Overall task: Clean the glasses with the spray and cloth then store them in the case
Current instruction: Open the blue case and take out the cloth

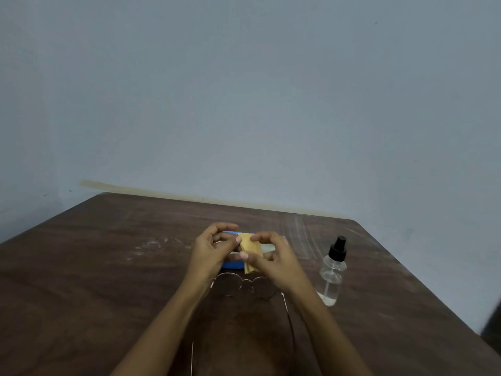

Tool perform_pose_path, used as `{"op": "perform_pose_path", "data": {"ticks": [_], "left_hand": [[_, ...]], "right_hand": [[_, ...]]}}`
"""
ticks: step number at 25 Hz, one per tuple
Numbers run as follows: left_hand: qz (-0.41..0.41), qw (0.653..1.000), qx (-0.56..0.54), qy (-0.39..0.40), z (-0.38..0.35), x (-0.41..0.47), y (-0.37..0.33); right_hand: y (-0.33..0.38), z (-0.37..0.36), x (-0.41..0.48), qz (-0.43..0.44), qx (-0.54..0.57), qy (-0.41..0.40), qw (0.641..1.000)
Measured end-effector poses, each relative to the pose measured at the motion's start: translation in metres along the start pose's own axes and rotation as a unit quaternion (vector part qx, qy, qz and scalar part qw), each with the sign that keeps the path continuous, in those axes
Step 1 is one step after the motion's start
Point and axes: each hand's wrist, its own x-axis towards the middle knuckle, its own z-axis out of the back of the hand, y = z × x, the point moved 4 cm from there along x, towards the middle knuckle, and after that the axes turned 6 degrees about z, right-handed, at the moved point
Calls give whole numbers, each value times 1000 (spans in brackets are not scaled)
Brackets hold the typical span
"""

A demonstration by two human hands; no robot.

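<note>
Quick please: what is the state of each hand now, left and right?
Left hand: pinches the left edge of the yellow cloth.
Right hand: pinches the same cloth between thumb and forefinger.

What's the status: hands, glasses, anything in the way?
Left hand and right hand pinch yellow cloth over blue case. Glasses on table, untouched. Spray bottle upright at right, clear of both.

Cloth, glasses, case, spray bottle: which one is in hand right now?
The yellow cloth, pinched between the left hand and right hand. The glasses, blue case and spray bottle all rest on the table.
</note>
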Motion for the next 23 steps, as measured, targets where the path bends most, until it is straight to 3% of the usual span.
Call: {"op": "perform_pose_path", "data": {"ticks": [4, 7, 11, 14, 17, 20, 23], "left_hand": [[-4, 1000, 12, -14, -7, -9, -3], [13, 999, -21, -25, -7, -14, -4], [1, 1000, -8, -22, -13, -18, -14], [-20, 1000, 12, -5, -17, -17, -24], [-41, 997, 60, 1, -5, -18, -25], [-74, 980, 185, -12, 27, -21, -15], [-108, 940, 324, 8, 51, -29, 0]], "right_hand": [[6, 1, -11, 53, -184, -33, 981], [16, -3, -22, 133, -313, -56, 939], [22, -15, -28, 198, -368, -109, 902], [28, -8, -28, 145, -268, -136, 943], [14, 11, -23, -13, -48, -161, 986], [-4, 23, -24, -135, 194, -165, 957], [-12, 34, -31, -175, 333, -173, 910]]}}
